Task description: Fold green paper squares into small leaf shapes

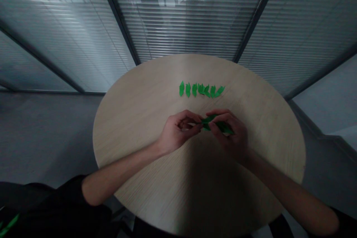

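My right grip (pixel 228 134) is closed over the middle of a green paper sprig (pixel 216 123), fingers folded down across it. My left grip (pixel 178 131) is pinched on its other end, fingertips drawn together around a thin stem, though my fingers hide exactly how it seats. The sprig sits in the air between my hands, just above the worktop and not touching it.

It seems very light and soft, more like folded paper than anything stiff, so I judge that a hard squeeze would crease it and a careless tug could tear a leaf. The safest hold looks to be the thicker middle, with light fingertip pressure at the narrow end.

Just ahead of my hands lies a row of seven green paper leaves (pixel 200 90), side by side and nearly touching, some of them tilted. They rest on a round wooden worktop (pixel 139 119). Beyond its far edge stands a glass partition with slatted blinds (pixel 181 18). Down by my left black sleeve (pixel 69 193), a green scrap (pixel 9 225) shows at the corner of my view.
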`<state>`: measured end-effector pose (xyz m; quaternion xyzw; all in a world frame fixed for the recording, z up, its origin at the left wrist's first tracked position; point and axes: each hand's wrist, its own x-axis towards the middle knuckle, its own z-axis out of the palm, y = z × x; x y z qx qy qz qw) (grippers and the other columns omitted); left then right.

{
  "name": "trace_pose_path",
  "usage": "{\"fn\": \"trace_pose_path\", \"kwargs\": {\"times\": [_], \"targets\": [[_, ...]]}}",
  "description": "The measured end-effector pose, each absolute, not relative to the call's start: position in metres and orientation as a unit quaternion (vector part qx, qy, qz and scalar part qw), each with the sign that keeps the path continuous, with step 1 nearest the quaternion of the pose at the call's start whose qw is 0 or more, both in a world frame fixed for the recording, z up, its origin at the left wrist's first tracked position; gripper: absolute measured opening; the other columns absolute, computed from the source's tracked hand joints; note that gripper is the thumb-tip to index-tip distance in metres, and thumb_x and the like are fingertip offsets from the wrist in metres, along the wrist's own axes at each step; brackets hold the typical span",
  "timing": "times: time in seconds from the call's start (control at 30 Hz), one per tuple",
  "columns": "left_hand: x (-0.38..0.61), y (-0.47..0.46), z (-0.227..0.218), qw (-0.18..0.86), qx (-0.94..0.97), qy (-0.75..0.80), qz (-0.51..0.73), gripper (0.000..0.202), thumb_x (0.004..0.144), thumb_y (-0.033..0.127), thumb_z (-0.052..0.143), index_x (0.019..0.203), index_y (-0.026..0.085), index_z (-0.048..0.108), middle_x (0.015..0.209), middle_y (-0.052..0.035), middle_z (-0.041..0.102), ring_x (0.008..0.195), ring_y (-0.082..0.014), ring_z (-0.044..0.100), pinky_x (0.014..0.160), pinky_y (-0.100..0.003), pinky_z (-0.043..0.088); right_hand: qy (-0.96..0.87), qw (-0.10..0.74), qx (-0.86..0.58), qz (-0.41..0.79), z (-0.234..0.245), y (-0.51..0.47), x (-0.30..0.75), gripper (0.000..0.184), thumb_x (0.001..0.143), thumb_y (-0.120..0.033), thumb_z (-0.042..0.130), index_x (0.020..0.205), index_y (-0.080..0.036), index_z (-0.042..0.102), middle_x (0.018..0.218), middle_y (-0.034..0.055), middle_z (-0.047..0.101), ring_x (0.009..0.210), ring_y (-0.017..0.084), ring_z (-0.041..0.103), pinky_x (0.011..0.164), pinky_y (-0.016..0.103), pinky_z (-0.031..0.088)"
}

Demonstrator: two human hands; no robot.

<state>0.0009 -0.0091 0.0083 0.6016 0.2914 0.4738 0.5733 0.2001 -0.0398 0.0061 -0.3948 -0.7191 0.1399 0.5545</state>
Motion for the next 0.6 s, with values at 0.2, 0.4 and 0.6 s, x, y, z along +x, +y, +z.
{"fn": "trace_pose_path", "kwargs": {"times": [0.2, 0.4, 0.6], "targets": [[0.0023, -0.0097, 0.0076, 0.598, 0.585, 0.287, 0.466, 0.031, 0.083, 0.036, 0.088, 0.09, 0.014, 0.069, 0.086, -0.0054, 0.077, 0.071, -0.0138, 0.074, 0.067, -0.024, 0.065, -0.715, 0.553, -0.405, 0.137, 0.0048, -0.0397, 0.199, 0.006, 0.096, -0.021, 0.07, 0.093, -0.024, 0.065, 0.105, 0.0055, 0.075, 0.091, 0.019, 0.074, 0.079, 0.036, 0.061], [0.0044, -0.0095, 0.0067, 0.626, 0.554, 0.274, 0.476, 0.038, 0.08, 0.037, 0.091, 0.094, 0.017, 0.061, 0.091, -0.0033, 0.078, 0.077, -0.0156, 0.078, 0.066, -0.024, 0.067, -0.704, 0.556, -0.422, 0.129, 0.006, -0.0395, 0.1982, 0.008, 0.096, -0.021, 0.07, 0.092, -0.025, 0.064, 0.101, 0.005, 0.074, 0.087, 0.019, 0.072, 0.076, 0.035, 0.06], [0.0045, -0.0096, 0.0069, 0.609, 0.569, 0.278, 0.477, 0.033, 0.084, 0.037, 0.088, 0.091, 0.016, 0.063, 0.087, -0.0033, 0.077, 0.076, -0.0157, 0.077, 0.066, -0.025, 0.068, -0.706, 0.56, -0.418, 0.114, 0.0061, -0.0398, 0.1994, 0.008, 0.096, -0.022, 0.07, 0.092, -0.025, 0.064, 0.103, 0.0051, 0.073, 0.089, 0.02, 0.073, 0.077, 0.036, 0.061]]}}
